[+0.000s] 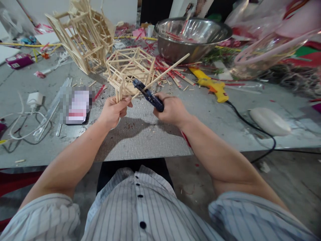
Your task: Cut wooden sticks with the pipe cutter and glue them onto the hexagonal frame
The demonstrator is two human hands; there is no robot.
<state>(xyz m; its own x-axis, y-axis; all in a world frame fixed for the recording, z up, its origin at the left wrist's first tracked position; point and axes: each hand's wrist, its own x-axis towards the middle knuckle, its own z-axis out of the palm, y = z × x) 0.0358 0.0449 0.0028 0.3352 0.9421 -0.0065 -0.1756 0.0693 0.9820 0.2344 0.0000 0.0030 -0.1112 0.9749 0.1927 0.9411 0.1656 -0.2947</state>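
My left hand (115, 111) is closed, pinching the near end of a long thin wooden stick (173, 68), which slants up to the right. A few short upright sticks (118, 90) rise from the same fingers; I cannot tell whether they are held or belong to the frame behind. My right hand (172, 108) is wrapped round dark blue pliers (150, 96). Their head points up and left, close to the long stick. Just beyond both hands stands a small many-sided stick frame (132, 65) on the table.
A taller stick structure (85, 40) stands at back left. A metal bowl (173, 47) sits behind red-wrapped sticks. To the right lie a yellow glue gun (210, 85) with a black cord and a pale oval object (270, 121). A phone (78, 105) and white charger (35, 100) lie left.
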